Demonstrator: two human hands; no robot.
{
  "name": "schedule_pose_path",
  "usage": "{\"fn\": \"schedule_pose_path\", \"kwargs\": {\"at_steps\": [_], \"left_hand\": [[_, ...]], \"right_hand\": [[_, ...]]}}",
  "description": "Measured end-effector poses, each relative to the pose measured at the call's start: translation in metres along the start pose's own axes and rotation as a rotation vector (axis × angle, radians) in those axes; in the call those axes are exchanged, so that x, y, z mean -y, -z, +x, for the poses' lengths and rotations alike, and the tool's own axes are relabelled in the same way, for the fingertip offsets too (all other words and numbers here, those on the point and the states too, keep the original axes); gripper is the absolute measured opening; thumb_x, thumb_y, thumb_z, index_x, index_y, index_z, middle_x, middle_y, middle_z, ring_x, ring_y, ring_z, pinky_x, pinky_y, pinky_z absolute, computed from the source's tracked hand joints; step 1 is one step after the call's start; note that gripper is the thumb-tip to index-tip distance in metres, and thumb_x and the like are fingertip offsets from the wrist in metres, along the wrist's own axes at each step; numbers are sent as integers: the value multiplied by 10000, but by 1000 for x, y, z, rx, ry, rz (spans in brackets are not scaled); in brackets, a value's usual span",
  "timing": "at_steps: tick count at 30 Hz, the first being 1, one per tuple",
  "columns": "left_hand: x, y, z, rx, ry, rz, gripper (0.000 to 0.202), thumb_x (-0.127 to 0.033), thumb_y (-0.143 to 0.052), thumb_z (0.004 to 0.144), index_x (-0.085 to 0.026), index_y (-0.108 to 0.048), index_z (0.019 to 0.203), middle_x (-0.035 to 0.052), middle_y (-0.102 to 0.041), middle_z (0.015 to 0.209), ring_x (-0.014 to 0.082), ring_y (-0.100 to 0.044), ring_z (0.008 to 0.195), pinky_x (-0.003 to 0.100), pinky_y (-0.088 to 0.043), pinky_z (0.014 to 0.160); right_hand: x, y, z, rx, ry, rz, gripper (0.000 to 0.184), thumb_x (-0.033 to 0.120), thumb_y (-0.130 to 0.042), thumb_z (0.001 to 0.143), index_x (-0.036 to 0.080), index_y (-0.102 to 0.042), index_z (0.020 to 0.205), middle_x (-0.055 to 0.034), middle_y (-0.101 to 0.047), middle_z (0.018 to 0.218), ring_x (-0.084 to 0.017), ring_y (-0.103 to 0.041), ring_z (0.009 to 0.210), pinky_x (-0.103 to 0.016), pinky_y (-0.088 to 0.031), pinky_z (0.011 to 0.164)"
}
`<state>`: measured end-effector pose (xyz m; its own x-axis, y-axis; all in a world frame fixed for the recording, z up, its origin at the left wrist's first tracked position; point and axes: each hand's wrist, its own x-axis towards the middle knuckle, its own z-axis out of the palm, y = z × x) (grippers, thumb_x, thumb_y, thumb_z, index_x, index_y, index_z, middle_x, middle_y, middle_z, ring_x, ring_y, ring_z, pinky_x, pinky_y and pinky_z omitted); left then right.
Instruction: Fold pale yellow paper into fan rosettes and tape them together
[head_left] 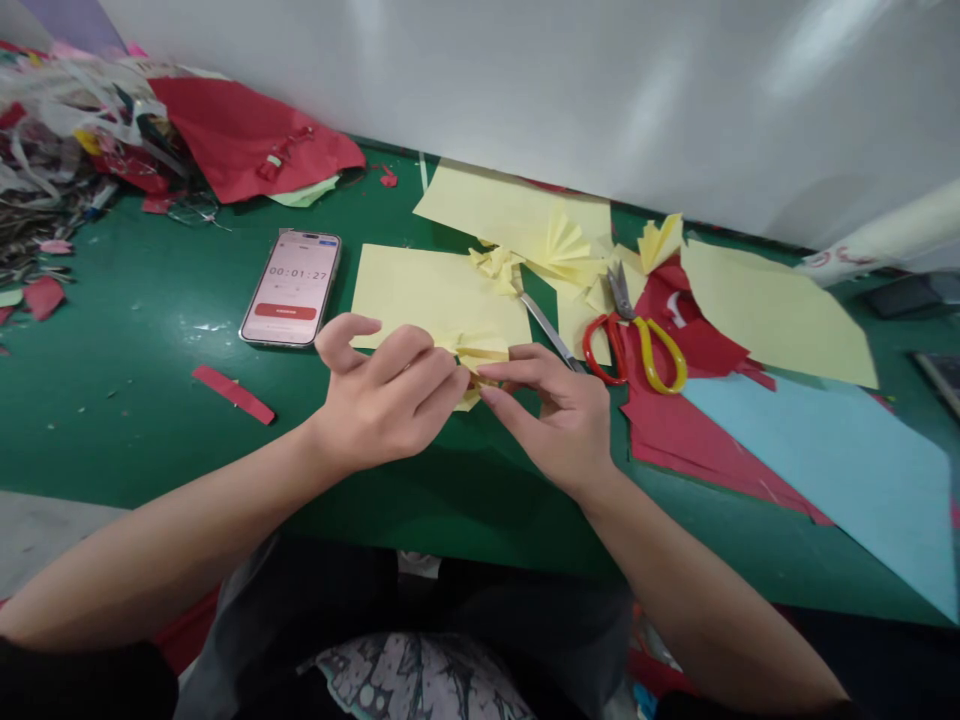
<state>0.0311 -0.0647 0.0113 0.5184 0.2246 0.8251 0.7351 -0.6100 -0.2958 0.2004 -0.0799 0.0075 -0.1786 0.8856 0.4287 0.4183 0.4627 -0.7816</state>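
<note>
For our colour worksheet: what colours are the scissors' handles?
The scissors have one red handle and one yellow; the head view shows them best.

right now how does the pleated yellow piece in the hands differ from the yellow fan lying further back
The pleated piece is pinched between the left hand and right hand; the fan lies untouched. The pleated piece looks squeezed together, the fan spread open. Both are folded yellow paper.

A green table (135, 400) bears a phone (291, 288), a red strip (234, 394), yellow sheets (435, 290), red paper (675, 430) and a blue sheet (847, 470).
</note>
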Motion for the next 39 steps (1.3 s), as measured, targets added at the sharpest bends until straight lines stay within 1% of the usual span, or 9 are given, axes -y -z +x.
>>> {"fn": "schedule_pose_path", "kwargs": {"at_steps": [5,8,11,15,19,25,29,33,39], "left_hand": [[-1,-1,-2,-19,-47,-64,173,-107,-612,710,-185,-517,589,-85,-584,568,89,-507,605,331,-276,685],[-1,0,-2,-7,-104,-103,167,-104,-609,711,-184,-520,593,-91,-584,573,86,-518,616,323,-268,689],[0,0,-2,-1,-109,-107,169,-111,-599,724,-181,-518,593,-92,-584,572,84,-523,615,320,-262,700],[1,2,-1,38,-119,-112,167,-107,-601,725,-178,-517,600,-93,-594,579,83,-524,604,318,-259,699],[2,2,-1,48,-124,-98,157,-99,-591,737,-176,-521,618,-88,-582,568,87,-528,606,319,-259,692],[1,2,-1,29,-129,-94,146,-104,-611,719,-175,-541,614,-87,-595,582,85,-528,604,317,-269,680],[1,3,0,35,-126,-101,155,-98,-609,719,-176,-546,601,-89,-599,576,84,-533,605,318,-268,679],[1,3,1,46,-126,-108,147,-95,-610,715,-174,-556,603,-89,-591,559,84,-525,601,318,-268,676],[0,1,0,31,-116,-100,142,-99,-599,720,-177,-553,612,-85,-591,571,85,-521,609,321,-266,683]], "right_hand": [[0,0,3,-33,-106,109,119,236,-588,750,234,-666,840,-6,-659,822,-116,-614,762,-218,-521,569],[2,0,5,-57,-172,89,123,230,-603,735,227,-666,840,2,-684,842,-111,-631,751,-211,-526,590],[3,0,6,-38,-215,74,123,230,-605,732,221,-669,837,8,-701,828,-102,-643,700,-211,-528,605],[3,0,5,-52,-157,63,149,185,-560,760,242,-657,858,29,-699,805,-82,-630,646,-190,-508,560],[1,1,4,-16,-79,61,198,105,-499,761,225,-655,750,40,-684,752,-81,-628,674,-192,-515,600],[1,0,4,-3,-168,105,147,207,-594,734,228,-666,860,12,-699,853,-99,-649,735,-204,-541,643],[2,0,5,-3,-244,97,145,263,-630,707,220,-673,839,-2,-710,844,-121,-665,718,-229,-561,644],[3,1,6,-9,-314,105,183,287,-655,685,214,-671,852,-2,-717,823,-125,-673,698,-218,-566,627],[5,-1,5,-43,-312,98,164,300,-655,684,206,-681,816,-9,-718,799,-142,-675,698,-249,-573,642]]}}
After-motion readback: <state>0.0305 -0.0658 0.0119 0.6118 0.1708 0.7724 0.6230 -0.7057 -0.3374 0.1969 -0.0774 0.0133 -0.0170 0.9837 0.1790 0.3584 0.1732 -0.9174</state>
